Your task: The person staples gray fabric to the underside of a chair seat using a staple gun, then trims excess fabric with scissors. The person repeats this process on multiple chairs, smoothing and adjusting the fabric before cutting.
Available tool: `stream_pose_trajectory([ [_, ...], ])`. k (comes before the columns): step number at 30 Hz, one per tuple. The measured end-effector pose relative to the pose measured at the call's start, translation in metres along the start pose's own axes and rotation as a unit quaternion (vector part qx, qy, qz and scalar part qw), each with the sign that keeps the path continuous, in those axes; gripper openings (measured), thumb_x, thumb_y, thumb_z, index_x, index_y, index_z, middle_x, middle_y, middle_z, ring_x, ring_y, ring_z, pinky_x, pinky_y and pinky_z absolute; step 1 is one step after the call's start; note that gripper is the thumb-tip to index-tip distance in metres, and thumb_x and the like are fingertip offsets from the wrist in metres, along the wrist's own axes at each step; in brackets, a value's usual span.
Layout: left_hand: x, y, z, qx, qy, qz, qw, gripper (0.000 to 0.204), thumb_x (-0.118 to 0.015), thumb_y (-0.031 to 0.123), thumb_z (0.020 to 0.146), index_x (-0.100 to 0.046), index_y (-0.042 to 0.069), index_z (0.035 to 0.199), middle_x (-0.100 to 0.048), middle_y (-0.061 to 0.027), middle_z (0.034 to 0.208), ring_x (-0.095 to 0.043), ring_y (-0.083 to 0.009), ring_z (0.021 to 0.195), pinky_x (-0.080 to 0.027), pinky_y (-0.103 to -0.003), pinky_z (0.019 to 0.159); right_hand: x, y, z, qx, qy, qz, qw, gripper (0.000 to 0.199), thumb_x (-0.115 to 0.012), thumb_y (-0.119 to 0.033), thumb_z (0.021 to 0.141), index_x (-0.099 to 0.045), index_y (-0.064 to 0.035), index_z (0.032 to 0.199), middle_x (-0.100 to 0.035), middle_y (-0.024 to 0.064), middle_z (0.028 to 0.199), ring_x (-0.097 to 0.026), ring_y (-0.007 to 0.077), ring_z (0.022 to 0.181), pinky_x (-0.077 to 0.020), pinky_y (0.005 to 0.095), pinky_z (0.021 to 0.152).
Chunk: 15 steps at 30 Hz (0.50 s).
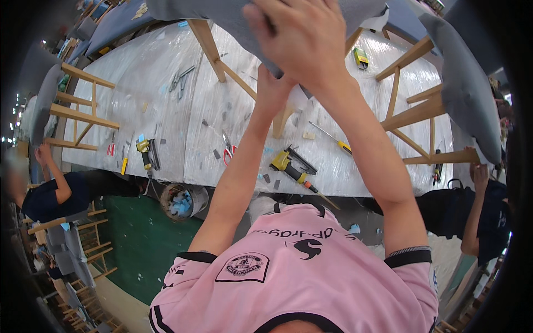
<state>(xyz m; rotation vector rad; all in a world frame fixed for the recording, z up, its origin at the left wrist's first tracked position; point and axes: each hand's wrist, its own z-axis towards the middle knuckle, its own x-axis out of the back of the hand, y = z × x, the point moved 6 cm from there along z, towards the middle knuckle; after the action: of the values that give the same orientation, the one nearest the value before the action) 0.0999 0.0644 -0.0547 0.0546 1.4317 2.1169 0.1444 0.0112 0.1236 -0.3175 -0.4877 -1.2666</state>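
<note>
1. At the top centre of the frame we see a grey-upholstered chair (216, 11), its pale wooden legs (206, 51) reaching down toward the film-wrapped counter (172, 125).
2. Our left hand (272, 91) is at the chair's lower fabric edge, below our right hand (305, 47), which lies across the grey upholstery.
3. The hands overlap and most fingertips are hidden, so we cannot tell whether either hand's fingers are gripping the fabric or merely pressing it.
4. Nearest us, at centre, lies a yellow-and-black staple gun (288, 165); red-handled scissors (228, 149) lie to its upper left, and a yellow-handled screwdriver (333, 139) to its upper right.
5. At left centre we have a second staple gun (146, 152), with a bucket (199, 200) of blue scraps below the counter's edge.
6. At the far left and far right, co-workers' hands touch two more grey chairs, the left one (45, 108) and the right one (472, 89).
</note>
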Motion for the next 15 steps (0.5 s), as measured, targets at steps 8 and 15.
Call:
stream_pose_trajectory([
  [8, 0.005, -0.045, 0.005, -0.103, 0.037, 0.022, 0.994, 0.052, -0.073, 0.028, 0.093, -0.055, -0.002, 0.131, -0.064, -0.0107, 0.124, -0.061, -0.0166, 0.11, -0.051, -0.032, 0.092, -0.034, -0.016, 0.002, 0.017, -0.098, -0.242, 0.965, 0.055, -0.053, -0.028, 0.097, -0.052, -0.0015, 0.145, -0.054, 0.0281, 0.144, -0.05, 0.0428, 0.134, -0.0365, 0.0555, 0.112],
  [15, 0.023, -0.044, -0.001, -0.11, 0.042, 0.047, 0.992, 0.061, -0.074, 0.037, 0.091, -0.055, -0.003, 0.131, -0.063, -0.0115, 0.125, -0.061, -0.0175, 0.11, -0.051, -0.032, 0.093, -0.052, -0.039, 0.023, -0.01, -0.167, -0.317, 0.934, 0.054, -0.051, -0.029, 0.099, -0.052, -0.0033, 0.146, -0.055, 0.0263, 0.143, -0.051, 0.0433, 0.133, -0.0364, 0.0578, 0.112],
])
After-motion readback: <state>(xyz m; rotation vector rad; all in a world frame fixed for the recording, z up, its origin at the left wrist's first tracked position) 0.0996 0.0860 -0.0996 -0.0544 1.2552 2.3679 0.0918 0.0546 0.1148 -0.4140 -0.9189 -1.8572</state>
